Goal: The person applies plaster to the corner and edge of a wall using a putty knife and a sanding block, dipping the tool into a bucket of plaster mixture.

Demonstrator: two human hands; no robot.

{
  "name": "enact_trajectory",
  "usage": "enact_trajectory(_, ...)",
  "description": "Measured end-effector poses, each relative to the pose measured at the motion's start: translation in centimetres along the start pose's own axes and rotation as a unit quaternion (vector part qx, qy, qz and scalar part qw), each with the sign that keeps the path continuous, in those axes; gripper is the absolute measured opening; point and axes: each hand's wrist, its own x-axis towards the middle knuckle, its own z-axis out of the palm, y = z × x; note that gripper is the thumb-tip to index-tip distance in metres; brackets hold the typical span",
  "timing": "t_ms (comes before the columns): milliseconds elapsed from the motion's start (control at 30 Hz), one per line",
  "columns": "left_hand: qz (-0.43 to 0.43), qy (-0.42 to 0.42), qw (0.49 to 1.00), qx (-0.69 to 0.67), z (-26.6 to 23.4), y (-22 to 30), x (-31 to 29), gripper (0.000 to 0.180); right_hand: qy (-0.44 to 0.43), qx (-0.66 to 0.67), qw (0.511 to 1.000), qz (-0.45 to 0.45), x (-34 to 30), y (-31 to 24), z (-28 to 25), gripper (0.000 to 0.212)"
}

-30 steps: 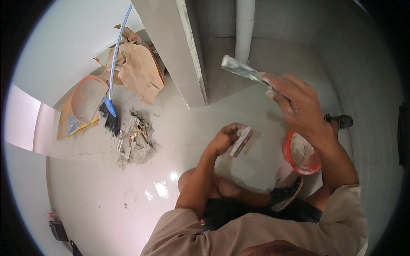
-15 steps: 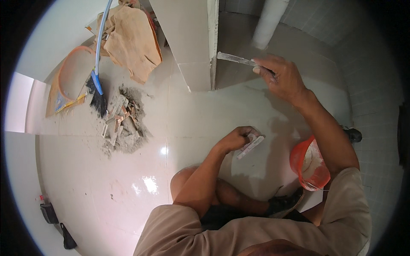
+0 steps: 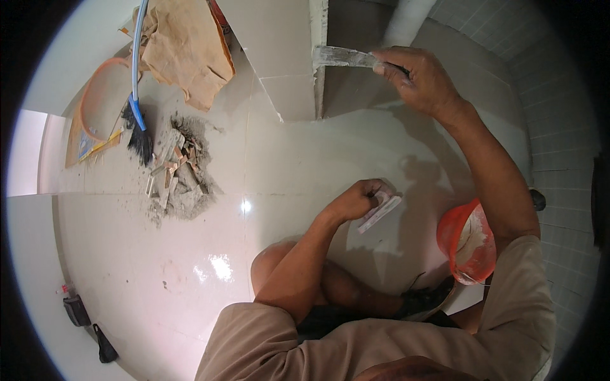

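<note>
My right hand (image 3: 422,82) grips a putty knife (image 3: 346,57) by its handle. The blade is smeared with whitish paste, and its tip meets the narrow, rough edge of a tiled wall end (image 3: 318,73). Lower down, in front of my body, my left hand (image 3: 357,202) is closed on a small flat scraper (image 3: 380,214) with a pale, smeared face; its far side is hidden. An orange-red bucket (image 3: 447,233) of whitish paste stands beside my right forearm, partly covered by it.
Rubble and tile scraps (image 3: 178,168) are heaped on the glossy floor, beside a blue-handled broom (image 3: 137,111). Brown sacking (image 3: 190,51) lies behind, near an orange hoop-like rim (image 3: 84,101). A white pipe (image 3: 406,22) rises beyond the wall end. Dark items (image 3: 77,311) lie at lower left.
My right hand has moved the putty knife up along the wall edge, and its blade now laps onto that edge. My left hand keeps its hold and has barely shifted. The whole view has tilted slightly.
</note>
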Motion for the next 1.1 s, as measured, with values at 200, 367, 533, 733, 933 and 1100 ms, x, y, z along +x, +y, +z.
enact_trajectory(200,0.019,-0.009,1.000,-0.018,-0.1,-0.5,-0.1,0.033,-0.047,-0.091,0.991,0.089,0.1,-2.5,-1.2,0.027)
enact_trajectory(367,0.018,0.000,1.000,-0.016,0.1,0.5,-0.5,0.033,0.003,-0.075,0.997,0.017,-1.8,-2.3,-1.4,0.027)
enact_trajectory(533,0.030,-0.003,1.000,-0.008,0.3,0.1,-0.3,0.033,-0.010,-0.071,0.997,0.019,-0.5,-3.2,-0.8,0.029)
enact_trajectory(733,0.024,-0.012,0.999,0.018,0.2,-0.1,0.0,0.036,0.008,-0.083,0.996,0.039,-1.0,-0.4,-2.6,0.031)
enact_trajectory(933,0.021,-0.011,1.000,0.014,0.2,0.0,-0.5,0.035,-0.027,-0.052,0.998,0.016,0.2,-3.0,-0.8,0.031)
enact_trajectory(1100,0.029,-0.026,0.999,0.010,-0.1,0.3,-0.7,0.034,-0.025,-0.115,0.992,0.042,0.1,-0.9,-2.9,0.033)
